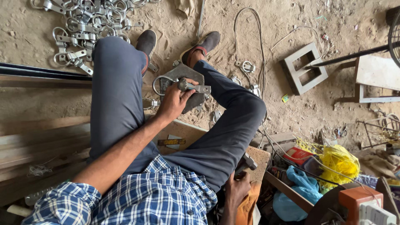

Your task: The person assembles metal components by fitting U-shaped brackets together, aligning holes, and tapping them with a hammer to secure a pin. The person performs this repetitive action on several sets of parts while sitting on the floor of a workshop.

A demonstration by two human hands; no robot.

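Note:
I sit on a low wooden seat (183,131) with both legs stretched over sandy ground. My left hand (173,102) is shut on a grey metal clamp with a ring (183,85), holding it against a flat steel plate (189,73) between my knees. My right hand (237,189) rests low beside my right thigh, closed around the handle of a dark tool, probably a hammer (246,161), whose head lies on the seat's edge.
A heap of similar ring clamps (85,25) lies at the top left. A grey hollow block (304,68), loose wire (250,46), a yellow mesh bag (335,160), blue plastic (298,187) and an orange device (360,200) lie to the right. Long bars (41,73) run along the left.

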